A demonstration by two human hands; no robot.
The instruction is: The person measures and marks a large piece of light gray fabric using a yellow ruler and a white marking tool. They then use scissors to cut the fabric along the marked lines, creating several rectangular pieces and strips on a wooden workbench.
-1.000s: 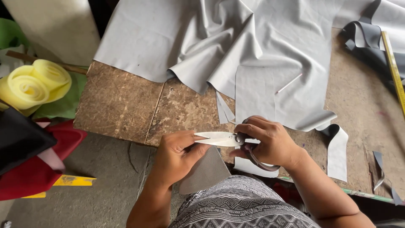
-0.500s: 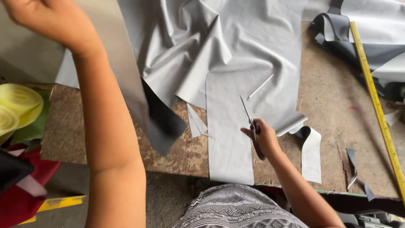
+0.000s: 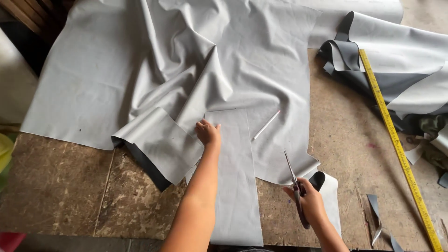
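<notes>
A large sheet of grey leather-like material (image 3: 186, 60) lies crumpled over a worn wooden table (image 3: 60, 186). A long rectangular grey strip (image 3: 235, 186) lies on top of it, running toward me. My left hand (image 3: 207, 133) rests with curled fingers on the strip's far left corner. My right hand (image 3: 308, 200) grips a pair of scissors (image 3: 291, 175), blades together and pointing away, near the sheet's cut edge. A white marking pencil (image 3: 267, 124) lies on the sheet between my hands.
A yellow measuring tape (image 3: 396, 144) runs along the table's right side. More folded grey and dark material (image 3: 396, 60) is piled at the back right. Small offcuts (image 3: 380, 224) lie near the front right. A yellow object (image 3: 3, 149) shows at the left edge.
My left hand came down from high at the left and now rests on the strip. My right hand with the scissors shifted slightly right. The view moved forward over the table.
</notes>
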